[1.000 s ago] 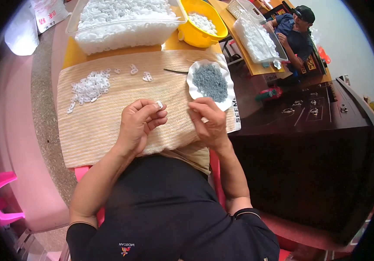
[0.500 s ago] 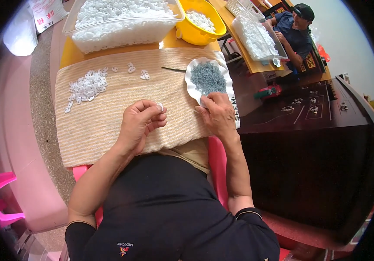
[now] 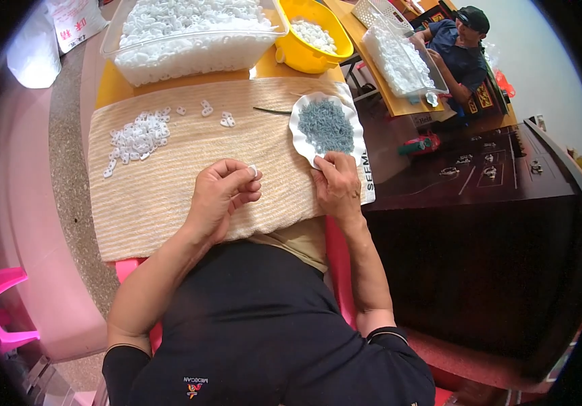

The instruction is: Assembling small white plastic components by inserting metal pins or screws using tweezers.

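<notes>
My left hand (image 3: 220, 195) is closed in a pinch over the cloth (image 3: 152, 210), with a small white plastic piece (image 3: 254, 170) between thumb and forefinger. At the near rim of a scalloped white dish (image 3: 297, 141) is my right hand (image 3: 339, 188). Its fingers are bent down and pressed together, and whatever they hold is hidden. Many tiny grey-blue parts (image 3: 326, 125) fill the dish. A heap of white plastic pieces (image 3: 143, 137), each with holes, lies on the left of the cloth. Several more pieces (image 3: 207, 108) lie singly or in small groups toward the far middle.
Beyond the cloth stand a clear bin (image 3: 193, 57) full of white pieces and a yellow basin (image 3: 312, 59) with more. A thin dark stick (image 3: 272, 109) lies left of the dish. A dark cabinet (image 3: 467, 264) stands at right; a co-worker (image 3: 458, 51) sits behind another bin (image 3: 399, 64).
My right hand has drawn slightly back toward me at the dish's near rim, its fingers closer together. My left hand keeps its pinch on the white piece. The whole view has shifted a little.
</notes>
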A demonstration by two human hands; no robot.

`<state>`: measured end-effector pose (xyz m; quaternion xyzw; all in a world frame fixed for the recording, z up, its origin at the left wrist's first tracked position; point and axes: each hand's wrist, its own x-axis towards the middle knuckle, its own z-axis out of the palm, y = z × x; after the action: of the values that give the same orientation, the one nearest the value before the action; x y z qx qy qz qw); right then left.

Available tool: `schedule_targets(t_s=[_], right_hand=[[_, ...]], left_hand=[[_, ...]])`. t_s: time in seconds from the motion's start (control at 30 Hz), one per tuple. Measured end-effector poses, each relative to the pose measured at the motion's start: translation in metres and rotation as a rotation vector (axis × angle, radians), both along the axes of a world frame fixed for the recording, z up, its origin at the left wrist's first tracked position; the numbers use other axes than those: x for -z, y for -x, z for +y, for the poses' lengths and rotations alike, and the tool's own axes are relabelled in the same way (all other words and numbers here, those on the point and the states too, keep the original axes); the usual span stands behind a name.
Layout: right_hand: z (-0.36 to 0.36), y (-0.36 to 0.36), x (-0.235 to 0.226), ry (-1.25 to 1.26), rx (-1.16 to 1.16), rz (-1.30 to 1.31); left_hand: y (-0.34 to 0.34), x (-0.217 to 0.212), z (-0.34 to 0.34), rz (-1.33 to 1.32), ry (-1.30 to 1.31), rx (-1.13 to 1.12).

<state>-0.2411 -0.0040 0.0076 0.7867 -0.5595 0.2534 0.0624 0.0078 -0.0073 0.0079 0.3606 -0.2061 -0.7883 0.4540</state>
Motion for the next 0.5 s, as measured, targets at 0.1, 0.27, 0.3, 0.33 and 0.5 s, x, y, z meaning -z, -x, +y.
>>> schedule_targets(t_s=[0.1,0.27,0.3,0.33,0.5], right_hand=[[0.0,0.002,0.007,0.039,0.001,-0.019],[0.002,0.003,0.012,0.137,-0.029,0.001],[0.002,0.004,0.012,0.157,-0.043,0.003],[0.003,0.004,0.012,0.177,-0.057,0.006],[0.004,0.006,0.014,0.197,-0.067,0.007]], left_hand=[[0.0,0.001,0.0,0.002,0.003,0.002],[0.0,0.003,0.0,0.0,0.024,0.022],[0.0,0.003,0.0,-0.001,0.024,0.021],[0.001,0.003,0.0,0.003,0.027,0.018],[0.002,0.01,0.001,-0.013,0.035,0.024]])
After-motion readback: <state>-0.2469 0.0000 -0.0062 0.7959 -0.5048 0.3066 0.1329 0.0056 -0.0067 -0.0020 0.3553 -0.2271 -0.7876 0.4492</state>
